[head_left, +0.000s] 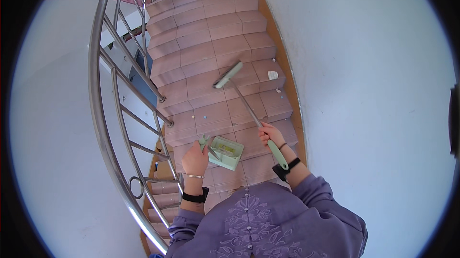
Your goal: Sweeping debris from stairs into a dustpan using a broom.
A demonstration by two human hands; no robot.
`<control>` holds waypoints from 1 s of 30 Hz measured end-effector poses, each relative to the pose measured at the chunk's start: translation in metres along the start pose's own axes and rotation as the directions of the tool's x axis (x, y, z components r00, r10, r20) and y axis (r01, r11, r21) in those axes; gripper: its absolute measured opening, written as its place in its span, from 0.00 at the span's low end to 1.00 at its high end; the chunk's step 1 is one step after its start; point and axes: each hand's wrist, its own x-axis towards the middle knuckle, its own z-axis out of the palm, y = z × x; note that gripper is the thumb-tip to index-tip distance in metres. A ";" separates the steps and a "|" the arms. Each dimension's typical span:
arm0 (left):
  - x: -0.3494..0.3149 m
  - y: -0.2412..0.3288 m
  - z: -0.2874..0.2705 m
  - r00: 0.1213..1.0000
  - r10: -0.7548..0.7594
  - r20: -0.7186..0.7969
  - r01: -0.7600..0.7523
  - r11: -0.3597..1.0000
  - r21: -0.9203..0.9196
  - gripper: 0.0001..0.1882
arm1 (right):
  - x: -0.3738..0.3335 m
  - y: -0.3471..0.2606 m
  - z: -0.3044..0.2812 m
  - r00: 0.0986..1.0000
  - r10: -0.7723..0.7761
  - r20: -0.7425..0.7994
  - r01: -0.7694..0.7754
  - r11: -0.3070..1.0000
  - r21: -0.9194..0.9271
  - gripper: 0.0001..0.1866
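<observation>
My right hand is wrapped round the pole of a small pale-green broom, above its green grip end. The bristled head lies across a stair tread ahead, its bristles facing left. In my left hand is the handle of a pale-green dustpan, which rests on a nearer step. A yellow-green scrap shows inside the pan, near its comb-like teeth. On the steps to the right of the broom lie a white paper scrap and a crumpled white bit. A small blue bit lies left of the pole.
Pink tiled stairs climb away in a curve. A metal railing bends along the left side, with lower steps visible through it. A white wall closes the right side, with an orange-brown skirting beside the treads.
</observation>
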 end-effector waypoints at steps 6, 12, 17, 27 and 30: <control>-0.001 0.004 -0.002 1.000 0.005 -0.002 -0.005 1.000 -0.018 0.15 | 0.054 -0.001 -0.028 0.994 0.109 -0.005 -0.108 0.990 0.088 0.15; -0.006 -0.002 -0.004 1.000 -0.021 0.004 0.021 1.000 0.000 0.15 | 0.021 0.002 -0.034 0.991 0.058 -0.120 -0.037 0.985 0.170 0.11; -0.004 -0.003 -0.001 1.000 0.000 0.003 0.000 1.000 -0.005 0.15 | 0.017 -0.021 -0.005 0.998 0.067 0.002 -0.067 0.993 0.099 0.13; 0.000 -0.001 -0.002 1.000 -0.002 -0.009 0.002 1.000 0.000 0.14 | 0.133 -0.038 0.023 0.929 0.310 0.201 -0.340 0.930 0.139 0.05; -0.001 0.000 -0.001 1.000 -0.014 0.006 0.014 1.000 -0.006 0.14 | 0.159 -0.058 0.007 0.920 0.322 0.223 -0.365 0.912 0.189 0.11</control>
